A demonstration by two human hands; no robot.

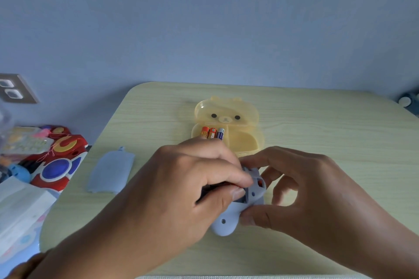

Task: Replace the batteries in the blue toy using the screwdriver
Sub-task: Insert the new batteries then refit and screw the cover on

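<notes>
The blue toy (229, 219) lies back-up near the table's front, its battery bay open. My left hand (186, 188) covers the toy's left part, with fingers curled into the bay and the thumb pressing at its edge; something dark shows under the fingers. My right hand (301, 190) grips the toy's right side between thumb and fingers. The toy's blue battery cover (111, 171) lies loose on the table to the left. Behind the hands stands an open yellow bear-shaped case (244, 142) holding three batteries (213, 133). No screwdriver is visible.
The pale wooden table (328, 133) has rounded corners and meets a blue wall behind. Left of the table lies a pile of colourful toys and packages (56, 161). A wall socket (15, 89) sits at far left.
</notes>
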